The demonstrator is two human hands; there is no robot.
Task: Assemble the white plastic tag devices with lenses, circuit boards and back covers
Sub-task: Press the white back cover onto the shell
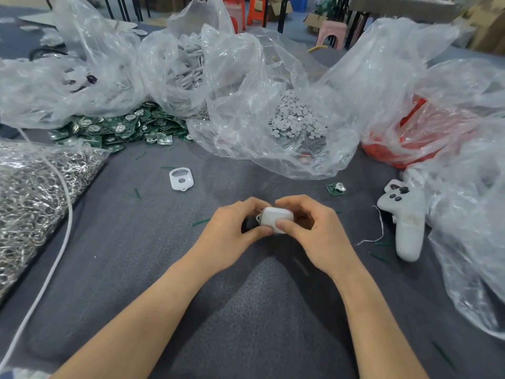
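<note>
Both the left hand (232, 228) and right hand (311, 225) pinched the white tag device (276, 218); uneven thumb pressure risked seating its back cover crooked or popping it loose.

text: none legible | brands, labels: none made out | numbers, signs: none read | note: markings may be printed on the green circuit boards (117, 129), but these are shown too small and blurred to be read
</note>
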